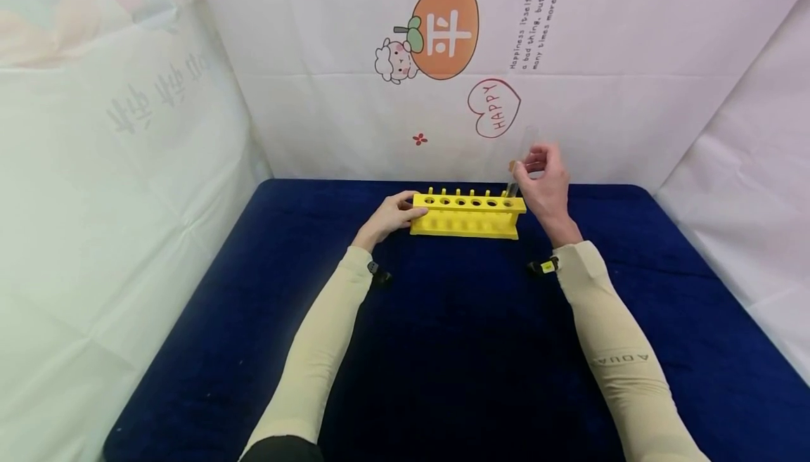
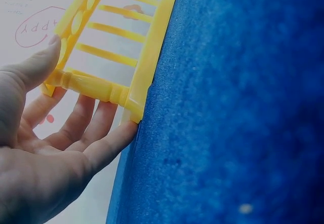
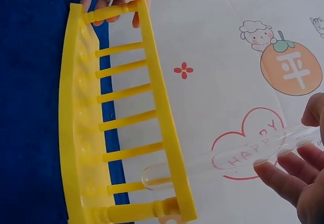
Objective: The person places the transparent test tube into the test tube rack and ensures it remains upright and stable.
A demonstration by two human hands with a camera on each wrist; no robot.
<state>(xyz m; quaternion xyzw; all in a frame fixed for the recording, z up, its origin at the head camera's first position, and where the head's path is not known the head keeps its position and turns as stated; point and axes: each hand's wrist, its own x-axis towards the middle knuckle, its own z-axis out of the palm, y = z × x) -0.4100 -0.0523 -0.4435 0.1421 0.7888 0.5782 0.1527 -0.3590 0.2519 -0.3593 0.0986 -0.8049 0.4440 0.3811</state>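
A yellow test tube rack (image 1: pixel 467 223) stands near the far edge of the blue-covered table. My left hand (image 1: pixel 394 214) grips its left end, thumb on the top plate and fingers around the end post, as the left wrist view shows. My right hand (image 1: pixel 545 186) pinches a clear glass test tube (image 3: pixel 243 155) over the rack's right end. The tube leans, its upper part rising above the hand. In the right wrist view its rounded bottom shows below the top plate, at the rightmost hole. The other holes hold no tubes.
A white printed sheet (image 1: pixel 329 117) hangs right behind the far table edge, with more white sheeting (image 1: pixel 753 167) on the sides. The dark blue cloth (image 1: pixel 468 349) covers the table under both forearms. Small cameras are strapped at both wrists.
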